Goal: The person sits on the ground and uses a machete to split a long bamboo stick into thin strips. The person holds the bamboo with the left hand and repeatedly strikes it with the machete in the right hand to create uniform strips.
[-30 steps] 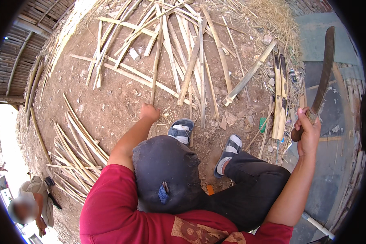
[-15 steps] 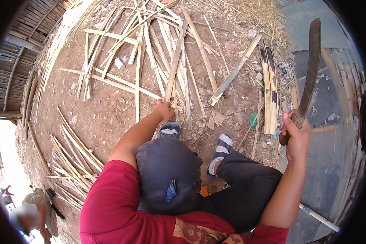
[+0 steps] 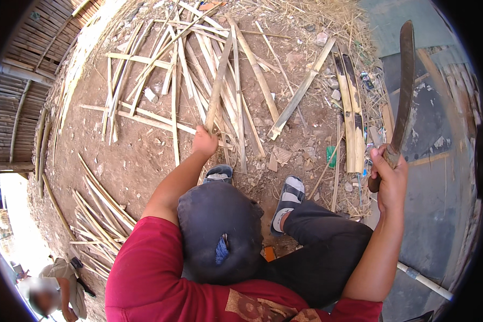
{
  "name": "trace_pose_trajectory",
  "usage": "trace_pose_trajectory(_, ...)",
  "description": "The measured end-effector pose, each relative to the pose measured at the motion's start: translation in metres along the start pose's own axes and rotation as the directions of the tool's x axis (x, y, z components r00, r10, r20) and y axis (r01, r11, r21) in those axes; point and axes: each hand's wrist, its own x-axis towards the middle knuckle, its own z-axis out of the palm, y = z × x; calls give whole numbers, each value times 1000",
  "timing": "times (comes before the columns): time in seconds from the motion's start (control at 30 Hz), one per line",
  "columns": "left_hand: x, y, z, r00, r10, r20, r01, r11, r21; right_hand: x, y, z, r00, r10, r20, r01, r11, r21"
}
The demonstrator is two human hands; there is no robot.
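My left hand [image 3: 205, 140] is closed around the near end of a flat bamboo strip [image 3: 220, 80], which points away over a loose heap of other bamboo strips [image 3: 190, 70] on the dirt. Off to the right, my right hand [image 3: 390, 169] grips the handle of a machete [image 3: 407, 80]. Its long, dark, curved blade stands up and away from the heap. A dark rounded shape [image 3: 220, 225], with blue cloth showing through a hole, hides part of the ground between my arms.
Split bamboo lengths [image 3: 350, 118] lie right of the heap, beside a dark sheet [image 3: 429, 214]. More thin strips [image 3: 99, 214] are piled at left. My sandalled foot [image 3: 288, 201] rests on the dirt. Another person [image 3: 64, 284] is at lower left, near a bamboo wall [image 3: 16, 102].
My left hand has shifted slightly left and away, closing on the bamboo strip's near end. The view has turned a little. The machete stays raised in my right hand.
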Motion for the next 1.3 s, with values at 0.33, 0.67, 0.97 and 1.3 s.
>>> trace_pose_trajectory(0.33,12,26,-154,964,-126,234,180,957,-228,-4,-26,8,996,-76,38,76,997,9)
trace_pose_trajectory(0.67,-159,4,-327,804,78,590,457,553,-696,-15,-45,43,960,-179,216,168,983,68)
trace_pose_trajectory(0.97,-323,-1,-346,717,445,536,394,376,-839,-58,-70,104,876,-291,384,99,889,447)
trace_pose_trajectory(1.3,-385,1,-317,599,526,604,330,525,-785,-92,-87,115,863,-406,301,76,693,717)
